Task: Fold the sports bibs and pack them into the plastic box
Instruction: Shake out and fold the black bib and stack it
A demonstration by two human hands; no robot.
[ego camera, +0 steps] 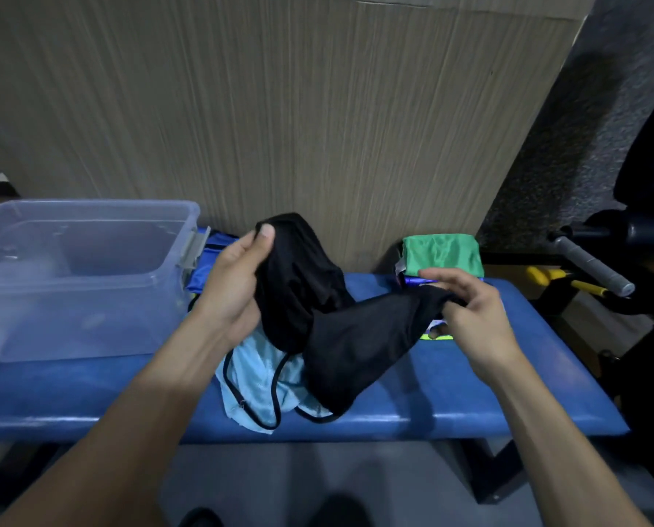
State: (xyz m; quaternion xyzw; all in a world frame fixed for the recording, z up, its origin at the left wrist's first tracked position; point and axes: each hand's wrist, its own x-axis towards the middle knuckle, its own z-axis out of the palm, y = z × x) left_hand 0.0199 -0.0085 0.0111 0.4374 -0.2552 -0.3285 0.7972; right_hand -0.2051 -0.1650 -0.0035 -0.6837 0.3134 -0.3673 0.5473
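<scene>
A black bib [317, 317] hangs bunched between both hands above the blue bench [488, 382]. My left hand [234, 275] grips its upper end, thumb on top of the cloth. My right hand [466, 310] pinches the other end lower down on the right. Under the black bib lies a light blue bib [257, 378] with black trim, draping over the bench's front edge. The clear plastic box [82, 275] stands on the bench at the left and looks empty. A folded green bib [443, 252] sits at the back right on a small stack.
A darker blue bib [207, 268] lies between the box and my left hand. A wood-grain panel [279, 108] rises right behind the bench. Black gym equipment with a grey-taped handle [591, 268] and yellow parts stands to the right. Grey floor lies below.
</scene>
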